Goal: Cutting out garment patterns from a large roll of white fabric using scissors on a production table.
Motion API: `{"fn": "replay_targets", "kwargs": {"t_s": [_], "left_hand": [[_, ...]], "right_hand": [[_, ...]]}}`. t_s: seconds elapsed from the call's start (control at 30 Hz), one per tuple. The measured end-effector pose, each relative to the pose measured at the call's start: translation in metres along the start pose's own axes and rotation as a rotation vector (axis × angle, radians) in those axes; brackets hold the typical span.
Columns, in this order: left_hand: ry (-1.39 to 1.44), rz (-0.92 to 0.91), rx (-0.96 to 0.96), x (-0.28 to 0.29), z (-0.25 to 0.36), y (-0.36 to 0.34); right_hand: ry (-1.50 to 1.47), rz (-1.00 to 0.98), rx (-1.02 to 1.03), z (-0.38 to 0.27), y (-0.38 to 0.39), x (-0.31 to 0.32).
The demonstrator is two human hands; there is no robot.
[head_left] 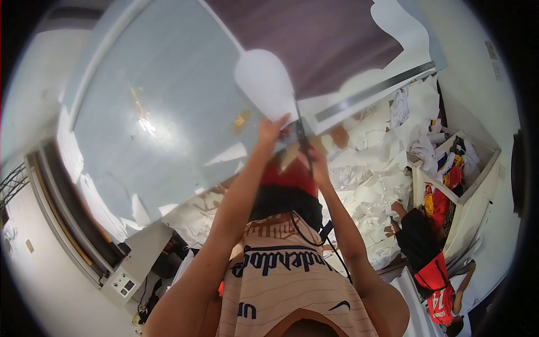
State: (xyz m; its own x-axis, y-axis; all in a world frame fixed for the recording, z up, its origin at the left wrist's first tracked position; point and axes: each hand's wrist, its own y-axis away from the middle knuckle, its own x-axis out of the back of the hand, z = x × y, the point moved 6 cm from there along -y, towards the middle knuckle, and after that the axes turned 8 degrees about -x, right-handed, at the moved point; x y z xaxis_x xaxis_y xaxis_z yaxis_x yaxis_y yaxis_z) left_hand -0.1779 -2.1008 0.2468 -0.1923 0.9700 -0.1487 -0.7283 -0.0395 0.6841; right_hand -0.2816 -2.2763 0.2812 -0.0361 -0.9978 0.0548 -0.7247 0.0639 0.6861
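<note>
My left hand [273, 129] pinches the lower end of a white, rounded paper piece [263, 78] near the table's front edge. In my right hand [316, 163], just in front of that edge, is a pair of dark long-bladed scissors [300, 121]. Their blades point away from me and lie along the paper's right side; how far they are spread I cannot tell. Beyond the blades, a large dark maroon printed area [331, 48] with white margins lies on the grey-blue table [174, 84].
A long metal ruler [376, 92] lies along the table's right front. White paper scraps [365, 191] heap the floor. At right stands a wooden bin [488, 168] of coloured cloth, with a person in red [441, 297] nearby. A control box [122, 283] sits at lower left.
</note>
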Motion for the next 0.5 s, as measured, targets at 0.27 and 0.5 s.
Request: {"fn": "replay_targets", "kwargs": {"t_s": [0.27, 0.5], "left_hand": [[0.058, 0.007, -0.017, 0.014, 0.005, -0.005], [0.106, -0.01, 0.011, 0.027, 0.014, -0.011]], "right_hand": [[0.025, -0.16, -0.115, -0.06, -0.041, -0.012], [0.084, -0.222, -0.118, -0.103, -0.089, -0.022]]}}
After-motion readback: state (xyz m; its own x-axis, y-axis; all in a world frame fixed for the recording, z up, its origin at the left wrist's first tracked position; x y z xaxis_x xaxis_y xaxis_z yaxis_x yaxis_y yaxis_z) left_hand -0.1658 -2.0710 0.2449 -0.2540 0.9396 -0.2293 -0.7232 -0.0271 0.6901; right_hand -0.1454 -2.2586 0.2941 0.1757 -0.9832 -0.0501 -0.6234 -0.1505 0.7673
